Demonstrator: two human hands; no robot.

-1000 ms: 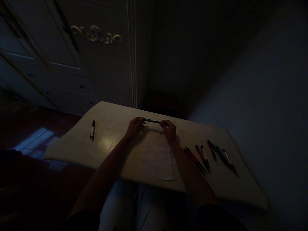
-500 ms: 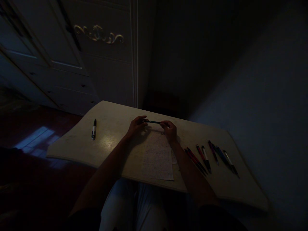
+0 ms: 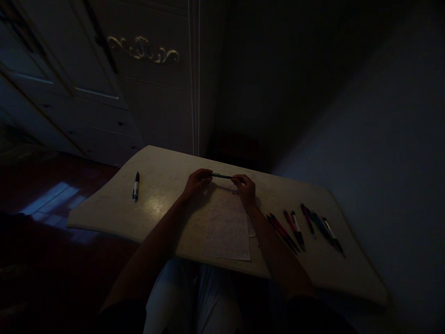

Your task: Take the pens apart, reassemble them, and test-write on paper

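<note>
A dark pen (image 3: 221, 176) is held level between my two hands, above the far part of the table. My left hand (image 3: 198, 181) is closed on its left end. At the other end, the fingertips of my right hand (image 3: 244, 186) pinch it. Below the pen lies a sheet of paper (image 3: 227, 227) covered in faint writing, with a second sheet partly hidden under it near my right wrist. The room is dim, so the pen's exact colour is hard to make out.
The pale table (image 3: 167, 167) carries a black-and-white pen (image 3: 136, 186) on its left side. Several pens lie on the right, among them a red pen (image 3: 283, 232), a blue pen (image 3: 321, 226) and a purple pen (image 3: 308, 220). Behind stands a cabinet (image 3: 156, 102); a wall (image 3: 392, 162) borders the right.
My left hand's fingers, which were more spread, have closed round the pen's left end. The right hand has stayed in place on the pen.
</note>
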